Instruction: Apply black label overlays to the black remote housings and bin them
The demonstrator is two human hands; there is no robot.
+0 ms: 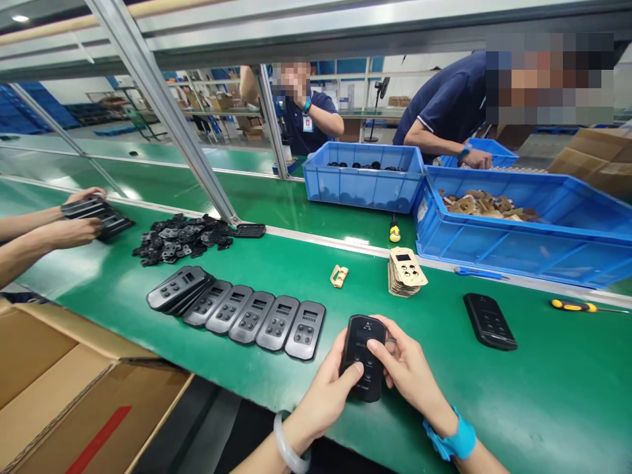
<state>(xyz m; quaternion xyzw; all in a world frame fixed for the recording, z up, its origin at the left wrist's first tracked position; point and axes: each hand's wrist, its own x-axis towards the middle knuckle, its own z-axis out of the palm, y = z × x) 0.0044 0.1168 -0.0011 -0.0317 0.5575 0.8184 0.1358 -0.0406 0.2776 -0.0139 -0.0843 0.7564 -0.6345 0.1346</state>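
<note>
One black remote casing point(362, 337) — glossy, button-dotted — clamped between left hand point(326, 396) and right hand point(409, 374).

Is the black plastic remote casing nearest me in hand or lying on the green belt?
In hand: left hand and right hand both grip the black plastic remote casing.

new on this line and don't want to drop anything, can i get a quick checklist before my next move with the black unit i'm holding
1. Grip: the black unit is held by the left hand and the right hand: ok.
2. Keypad face turned up toward the camera: ok.
3. Keys seated flush: cannot tell, fingers cover part of the face.
4. The row of faceplates lies apart from both hands: ok.
5. The stack of tan overlays stands beyond the hands, with bare belt between: ok.
6. The second black unit lies untouched to the right: ok.
</note>
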